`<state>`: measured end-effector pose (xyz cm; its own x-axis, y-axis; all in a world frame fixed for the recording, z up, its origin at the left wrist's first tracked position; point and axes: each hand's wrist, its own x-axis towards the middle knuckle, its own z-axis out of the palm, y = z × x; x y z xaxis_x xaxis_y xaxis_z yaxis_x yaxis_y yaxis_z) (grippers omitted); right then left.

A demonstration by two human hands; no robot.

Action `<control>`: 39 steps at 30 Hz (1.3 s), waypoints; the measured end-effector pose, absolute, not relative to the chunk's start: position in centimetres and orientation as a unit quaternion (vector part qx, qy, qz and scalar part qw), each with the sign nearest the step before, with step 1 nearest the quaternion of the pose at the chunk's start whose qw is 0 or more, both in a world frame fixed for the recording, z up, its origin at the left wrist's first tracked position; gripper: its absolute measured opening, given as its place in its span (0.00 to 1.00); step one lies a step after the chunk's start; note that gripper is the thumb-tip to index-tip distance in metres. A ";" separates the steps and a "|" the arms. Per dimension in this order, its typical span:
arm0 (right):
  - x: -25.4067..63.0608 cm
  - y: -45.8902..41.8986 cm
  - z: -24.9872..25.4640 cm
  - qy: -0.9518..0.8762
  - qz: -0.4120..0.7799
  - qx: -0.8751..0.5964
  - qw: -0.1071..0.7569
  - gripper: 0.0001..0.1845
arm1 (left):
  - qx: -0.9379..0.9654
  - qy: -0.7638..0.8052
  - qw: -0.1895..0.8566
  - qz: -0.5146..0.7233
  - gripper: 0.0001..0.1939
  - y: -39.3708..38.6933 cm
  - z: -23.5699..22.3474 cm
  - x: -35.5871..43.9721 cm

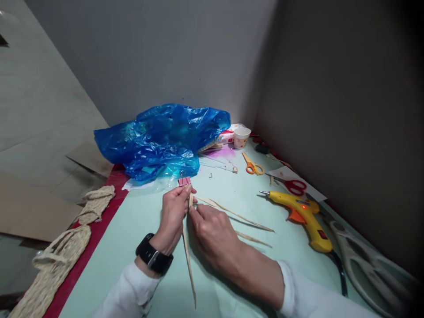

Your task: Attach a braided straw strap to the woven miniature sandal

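My left hand, with a black watch on its wrist, pinches pale straw strips just below a pink binder clip. The clip sits at the top end of the strips. Beside it, my right hand is closed on the same straw strips, its thumb and finger pressed together. One loose strip hangs down toward me between my wrists. Several more strips fan out to the right over the pale green table cover. My fingers partly hide where the strips cross.
A crumpled blue plastic bag lies at the back. On the right are orange scissors, red-handled scissors, a yellow glue gun with its light on, and large shears. A paper cup stands behind. Braided straw pieces line the left edge.
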<state>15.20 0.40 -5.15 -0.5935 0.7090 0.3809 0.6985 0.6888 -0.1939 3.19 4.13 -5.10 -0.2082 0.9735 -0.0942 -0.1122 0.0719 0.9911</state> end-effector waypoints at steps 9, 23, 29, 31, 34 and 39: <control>17.1 2.0 -2.6 -0.808 0.164 -0.439 0.358 0.09 | 0.403 0.515 0.518 0.551 0.15 4.7 -4.5 3.2; 17.5 4.4 -3.6 -0.624 0.534 -0.417 0.390 0.06 | 0.479 0.482 0.526 0.513 0.12 3.7 -3.5 4.6; 16.9 4.1 -4.1 -0.602 0.517 -0.406 0.453 0.08 | 0.543 0.515 0.433 0.503 0.12 3.5 -3.0 4.5; 16.8 4.0 -4.3 -0.588 0.521 -0.409 0.465 0.08 | 0.573 0.539 0.380 0.486 0.12 3.3 -2.6 4.3; 16.8 4.3 -4.5 -0.562 0.529 -0.409 0.487 0.08 | 0.610 0.578 0.310 0.444 0.07 3.0 -2.3 4.1; 17.6 4.8 -4.6 -0.532 0.530 -0.428 0.502 0.10 | 0.672 0.571 0.288 0.373 0.10 3.3 -2.4 3.7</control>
